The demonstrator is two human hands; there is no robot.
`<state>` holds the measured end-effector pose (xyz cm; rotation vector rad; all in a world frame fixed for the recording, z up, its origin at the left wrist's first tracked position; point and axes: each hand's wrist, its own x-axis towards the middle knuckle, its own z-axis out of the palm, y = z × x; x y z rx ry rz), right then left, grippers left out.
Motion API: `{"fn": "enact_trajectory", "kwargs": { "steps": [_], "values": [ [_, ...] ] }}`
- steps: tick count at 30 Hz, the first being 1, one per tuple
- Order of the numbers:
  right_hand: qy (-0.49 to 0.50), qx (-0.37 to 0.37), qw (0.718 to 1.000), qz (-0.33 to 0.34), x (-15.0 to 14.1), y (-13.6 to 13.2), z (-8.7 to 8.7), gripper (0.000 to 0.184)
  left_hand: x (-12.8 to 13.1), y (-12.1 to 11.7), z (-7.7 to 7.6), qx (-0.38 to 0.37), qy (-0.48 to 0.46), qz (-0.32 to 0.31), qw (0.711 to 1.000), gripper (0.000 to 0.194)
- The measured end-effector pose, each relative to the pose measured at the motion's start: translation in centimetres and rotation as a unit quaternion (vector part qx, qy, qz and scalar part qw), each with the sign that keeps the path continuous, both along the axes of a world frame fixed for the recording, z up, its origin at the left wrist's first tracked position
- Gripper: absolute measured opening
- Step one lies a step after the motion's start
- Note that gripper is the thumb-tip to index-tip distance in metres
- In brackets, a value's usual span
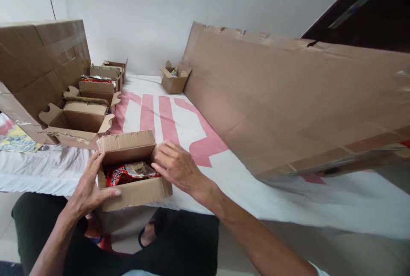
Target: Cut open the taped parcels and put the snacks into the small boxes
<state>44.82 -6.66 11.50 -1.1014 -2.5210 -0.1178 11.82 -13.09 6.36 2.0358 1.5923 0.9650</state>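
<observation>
An open cardboard box sits at the table's front edge, with a red snack packet lying inside it. My left hand grips the box's left end, thumb over the front wall and fingers along the side. At the opposite end, my right hand has its fingers bent over the right wall near the back corner. Its fingertips reach just inside the rim, close to the packet. Whether they touch the packet I cannot tell.
Several open cardboard boxes stand in a row at the left, beside a large carton. A small box is at the back. A big cardboard panel leans along the right. A pink-and-white cloth covers the table.
</observation>
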Motion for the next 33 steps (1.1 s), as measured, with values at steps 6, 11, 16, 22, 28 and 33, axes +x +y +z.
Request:
{"fn": "enact_trajectory", "kwargs": {
  "steps": [6, 11, 16, 22, 28, 33],
  "values": [
    [-0.126, -0.243, 0.96, 0.056, -5.2, 1.1, 4.4, 0.019, -0.2, 0.3, 0.1, 0.005, 0.004, -0.006, 1.0, 0.116],
    [-0.27, -0.295, 0.915, 0.054, -7.5, 2.6, 5.9, 0.022, -0.5, 0.5, -0.4, 0.015, 0.014, -0.01, 1.0, 0.108],
    [-0.291, -0.283, 0.911, 0.076, -7.6, 2.5, 5.8, 0.014, -0.5, 0.9, -0.6, 0.014, 0.018, -0.009, 1.0, 0.105],
    [-0.172, -0.175, 0.967, 0.07, -6.5, 1.9, 4.3, 0.023, -0.7, 1.3, -0.1, -0.002, 0.055, -0.001, 0.998, 0.101],
    [-0.08, -0.216, 0.971, 0.063, -5.2, 2.8, 4.8, 0.013, -0.6, 1.5, 0.8, -0.003, 0.099, 0.012, 0.995, 0.098],
    [-0.206, -0.246, 0.945, 0.069, -6.5, 2.7, 4.7, 0.011, -0.4, 1.4, 1.5, 0.008, 0.122, 0.011, 0.992, 0.091]
  ]
}}
